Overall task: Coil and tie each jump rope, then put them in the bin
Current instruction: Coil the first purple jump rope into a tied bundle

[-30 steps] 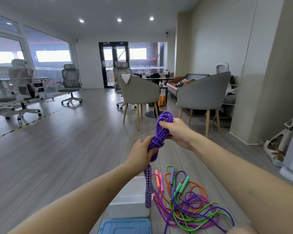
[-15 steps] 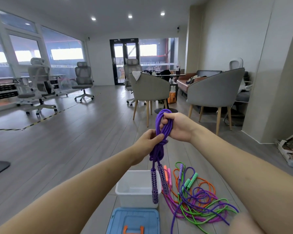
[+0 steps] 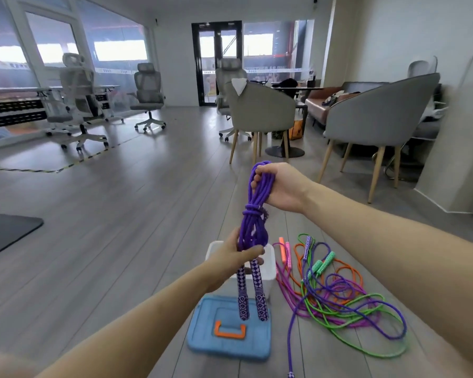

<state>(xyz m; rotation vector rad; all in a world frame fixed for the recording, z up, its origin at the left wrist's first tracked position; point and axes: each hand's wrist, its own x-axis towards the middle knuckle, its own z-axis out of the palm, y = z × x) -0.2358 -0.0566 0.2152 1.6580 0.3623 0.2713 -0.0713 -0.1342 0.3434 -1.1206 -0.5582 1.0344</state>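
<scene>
Sliding down from the wrap, the left hand [image 3: 236, 261] now pinched the bottom of the coiled purple braided jump rope [image 3: 253, 214] just above its two purple-and-white patterned handles [image 3: 253, 293], thumb and fingers curled round the strands; half a second earlier it had sat higher, at the wrap itself. That wrap [image 3: 251, 210] now stood exposed as a tight band round the bundle's middle, so the tying looked done or nearly so, and I judged the drop into the bin to be next. Directly beneath the hanging handles, at about six o'clock from the left hand, stood the white rectangular plastic bin [image 3: 268, 271]; hand and rope hid most of its inside, and I could not tell whether anything lay in it. Its blue plastic lid with an orange handle [image 3: 230, 330] lay flat on the grey wood-plank floor [image 3: 120, 227], nearer the camera. At one o'clock from the bin, the right hand [image 3: 280, 186] gripped the coil's top loops, fingers closed round them. At three o'clock from the bin sprawled a loose tangle of purple, green, pink and orange jump ropes [image 3: 336, 301], not yet coiled.
</scene>
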